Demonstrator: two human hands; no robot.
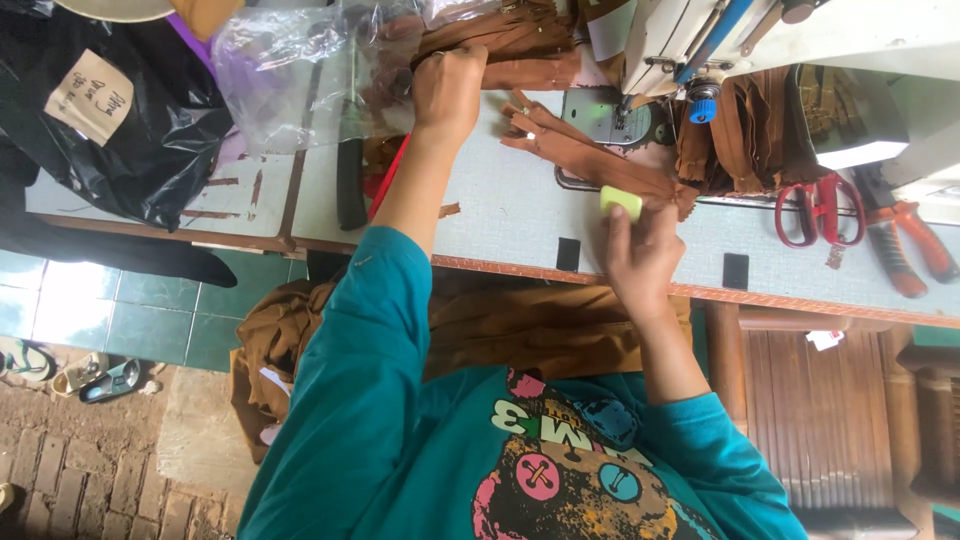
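My left hand point(447, 90) reaches to the far side of the pale sewing table point(500, 215), its fingers closed on a stack of brown fabric pieces point(505, 45). My right hand point(640, 255) is near the table's front edge and pinches a small yellow-green block point(621, 202) against a long brown fabric strip point(585, 155). That strip runs from the block up toward the needle plate point(610, 115) of the white sewing machine point(790, 35).
Red-handled scissors point(820, 210) and an orange-handled tool point(905, 245) lie right of the machine, beside more brown pieces point(740, 135). A clear plastic bag point(300, 70) and a black bag point(110, 110) sit at the left. Brown cloth point(540, 330) hangs below the table. Sandals point(60, 365) lie on the floor.
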